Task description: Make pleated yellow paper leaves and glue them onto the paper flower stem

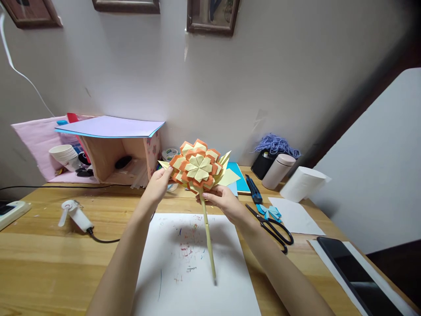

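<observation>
An orange and cream folded-paper flower [199, 168] is held up over the table, its pale stem slanting down toward me. Pale yellow pointed leaves stick out on both sides of the bloom. My left hand [160, 181] pinches the flower's left edge, near a leaf tip. Just under the bloom, my right hand [221, 198] is closed around the top of the stem and the base of the right leaves. Some of its fingers are hidden behind the flower. Below lies a white sheet [184, 263] with coloured marks on it.
Black scissors [271, 229], a box cutter [253, 189] and a blue paper bow [270, 212] lie at right, near a phone [358, 274]. A tissue roll [302, 183] and bottle [279, 171] stand behind. At left are a glue gun [76, 215] and cardboard box [121, 153].
</observation>
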`<state>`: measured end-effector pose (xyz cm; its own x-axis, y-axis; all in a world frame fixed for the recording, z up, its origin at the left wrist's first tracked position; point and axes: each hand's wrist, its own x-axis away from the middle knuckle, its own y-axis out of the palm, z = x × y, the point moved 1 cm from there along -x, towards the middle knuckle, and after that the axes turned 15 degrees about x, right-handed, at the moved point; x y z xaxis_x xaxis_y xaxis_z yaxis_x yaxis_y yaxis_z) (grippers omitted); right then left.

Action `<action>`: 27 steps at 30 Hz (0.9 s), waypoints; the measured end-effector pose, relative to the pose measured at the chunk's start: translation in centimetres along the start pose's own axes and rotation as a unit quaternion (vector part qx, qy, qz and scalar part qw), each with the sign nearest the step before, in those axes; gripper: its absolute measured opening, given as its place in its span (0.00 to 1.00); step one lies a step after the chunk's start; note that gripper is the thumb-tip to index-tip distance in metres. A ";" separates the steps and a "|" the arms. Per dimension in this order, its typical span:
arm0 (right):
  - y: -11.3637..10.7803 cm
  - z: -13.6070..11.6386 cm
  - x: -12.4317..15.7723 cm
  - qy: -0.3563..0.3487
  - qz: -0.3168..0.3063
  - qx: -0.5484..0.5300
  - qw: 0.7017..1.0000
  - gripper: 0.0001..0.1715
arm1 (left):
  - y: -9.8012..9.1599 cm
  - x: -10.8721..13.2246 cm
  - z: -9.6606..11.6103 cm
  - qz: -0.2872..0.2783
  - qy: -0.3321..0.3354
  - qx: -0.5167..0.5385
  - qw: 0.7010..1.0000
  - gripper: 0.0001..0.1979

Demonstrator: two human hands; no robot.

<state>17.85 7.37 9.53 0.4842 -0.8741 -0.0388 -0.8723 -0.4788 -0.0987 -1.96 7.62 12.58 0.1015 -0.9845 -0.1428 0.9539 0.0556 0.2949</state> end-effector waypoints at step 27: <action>-3.2 -0.8 -0.3 -0.053 0.068 -0.097 0.992 0.12 | 9.0 4.1 -7.1 -0.155 -0.127 0.119 0.972 0.20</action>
<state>20.39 9.11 10.65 0.3558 -0.9235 -0.1433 -0.9221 -0.3719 0.1071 9.05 5.22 7.98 -0.2821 -0.9589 -0.0302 0.8321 -0.2602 0.4897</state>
